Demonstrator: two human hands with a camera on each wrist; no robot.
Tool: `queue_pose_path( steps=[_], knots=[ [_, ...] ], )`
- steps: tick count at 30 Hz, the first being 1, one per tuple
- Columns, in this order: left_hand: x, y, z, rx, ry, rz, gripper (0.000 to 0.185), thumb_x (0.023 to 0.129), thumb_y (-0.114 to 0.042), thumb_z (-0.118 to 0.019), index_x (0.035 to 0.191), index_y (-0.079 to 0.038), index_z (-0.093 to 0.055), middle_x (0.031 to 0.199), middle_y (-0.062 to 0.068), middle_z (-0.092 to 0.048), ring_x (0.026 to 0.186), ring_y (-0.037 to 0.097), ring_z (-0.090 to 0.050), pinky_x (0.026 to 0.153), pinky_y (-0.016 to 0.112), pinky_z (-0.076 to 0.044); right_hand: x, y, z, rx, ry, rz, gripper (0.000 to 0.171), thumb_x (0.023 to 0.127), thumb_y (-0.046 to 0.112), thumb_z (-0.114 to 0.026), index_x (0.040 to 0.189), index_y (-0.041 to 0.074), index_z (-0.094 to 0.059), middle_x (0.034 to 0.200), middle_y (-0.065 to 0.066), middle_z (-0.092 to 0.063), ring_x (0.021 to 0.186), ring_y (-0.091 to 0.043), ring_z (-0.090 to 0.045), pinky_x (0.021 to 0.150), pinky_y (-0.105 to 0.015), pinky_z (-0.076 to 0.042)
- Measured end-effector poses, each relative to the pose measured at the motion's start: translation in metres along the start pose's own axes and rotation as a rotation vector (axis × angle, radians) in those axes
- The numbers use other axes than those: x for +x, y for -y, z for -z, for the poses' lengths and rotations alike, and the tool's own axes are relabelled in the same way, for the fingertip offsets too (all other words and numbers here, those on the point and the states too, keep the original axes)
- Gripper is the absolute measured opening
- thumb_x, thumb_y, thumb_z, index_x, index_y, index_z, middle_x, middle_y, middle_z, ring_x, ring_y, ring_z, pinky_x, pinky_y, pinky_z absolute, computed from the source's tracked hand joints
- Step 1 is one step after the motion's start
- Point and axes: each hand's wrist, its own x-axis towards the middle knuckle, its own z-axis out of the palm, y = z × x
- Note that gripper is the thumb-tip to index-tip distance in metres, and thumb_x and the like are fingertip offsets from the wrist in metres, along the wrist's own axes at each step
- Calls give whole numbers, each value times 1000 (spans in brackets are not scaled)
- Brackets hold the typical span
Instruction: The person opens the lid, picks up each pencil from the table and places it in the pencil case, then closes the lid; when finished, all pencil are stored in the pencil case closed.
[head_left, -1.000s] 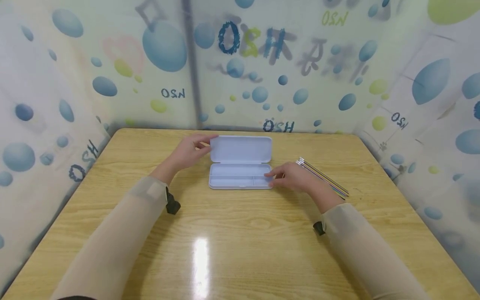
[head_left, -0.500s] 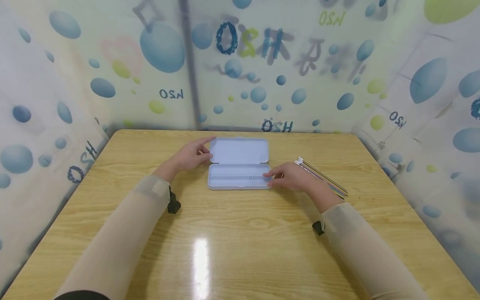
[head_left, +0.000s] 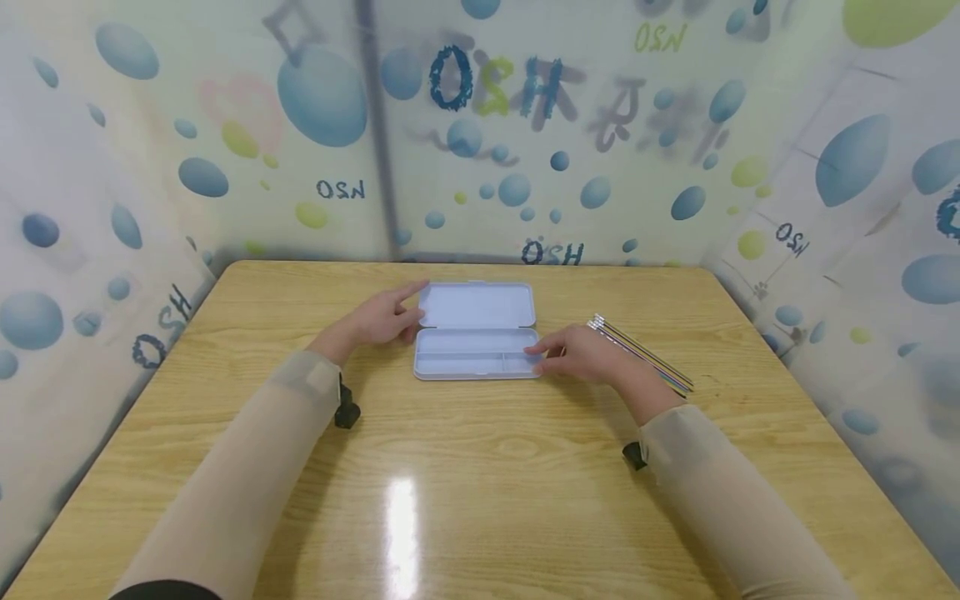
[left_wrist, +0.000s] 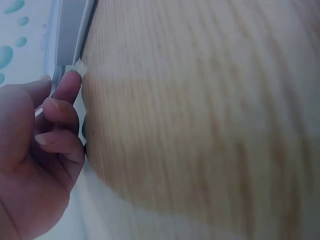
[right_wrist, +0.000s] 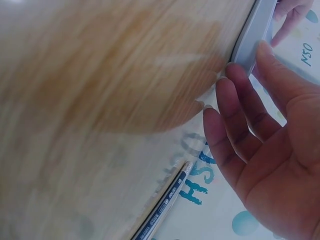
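Nearest the viewer, two sleeved forearms reach forward over the wooden worktop [head_left: 465, 467]. Ahead of them, the right hand [head_left: 583, 353] rests with relaxed, nearly straight fingers [right_wrist: 240, 107] touching the right end of the pencil case [head_left: 476, 333], holding nothing. The left hand [head_left: 378, 321] lies at the case's left end, its fingers [left_wrist: 67, 87] loosely extended, the index tip against the corner of the opened lid. The case sits between the two sets of fingers, open flat, its divided tray toward the person and its lid beyond, both resting on the worktop. Just beyond and to the right of the right-hand fingers lies a bundle of pencils [head_left: 643, 354], apart from the case. Judged from its thin, pale shell, the case is probably light, rigid and smooth, liable to slide when pushed; the short ends or the lid's rim offer the surest hold. Farthest off stand the bubble-printed walls [head_left: 480, 133].
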Motion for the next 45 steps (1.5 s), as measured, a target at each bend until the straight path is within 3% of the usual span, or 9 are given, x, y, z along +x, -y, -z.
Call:
queue_pose_path(
  steps=[11,14,19,25,33,39,45],
  knots=[
    [-5,-2,2,14,46,63,71,117,-38,-52,178,-26,-18,68,4,-63,53,18,-53,56,33,-47,1,2,0,4,3,-2,36,104,28,-79,139,21,-78,104,-1,-76,86,-16,-55,75,-31,-45],
    [-7,-3,2,-1,23,46,72,116,-37,-54,178,-25,-18,69,5,-63,53,18,-54,58,33,-48,1,3,0,-2,0,7,35,104,27,-79,138,21,-78,110,-2,-78,88,-16,-57,75,-30,-47],
    [-19,-6,1,23,-17,-17,77,113,-37,-63,176,-18,-24,87,8,-71,63,20,-60,67,35,-52,1,3,0,-16,3,27,35,104,27,-79,138,20,-78,110,-4,-77,87,-16,-57,75,-30,-48],
    [-42,-10,-7,150,69,-42,95,100,-55,-77,173,-14,-31,94,5,-71,83,19,-62,80,36,-51,0,2,1,-23,-4,36,36,103,28,-79,138,21,-78,108,-4,-77,88,-17,-58,76,-30,-48],
    [-50,-15,-18,175,114,-65,101,92,-53,-87,170,-13,-37,91,3,-65,82,18,-57,77,34,-48,1,0,-1,12,0,26,37,103,27,-80,139,20,-78,94,0,-70,80,-16,-53,72,-30,-45],
    [-47,-16,-21,134,109,-69,99,92,-46,-90,168,-10,-38,92,3,-65,84,17,-58,81,34,-48,1,-1,-3,23,-6,26,37,102,29,-81,139,21,-78,88,1,-65,78,-16,-49,71,-31,-43],
    [-44,-13,-22,14,125,-46,97,93,-42,-90,165,-11,-35,94,5,-63,85,18,-56,82,32,-47,-2,-3,-3,-35,-21,37,37,104,33,-78,141,25,-77,104,-4,-75,81,-16,-50,73,-31,-44]
  ],
)
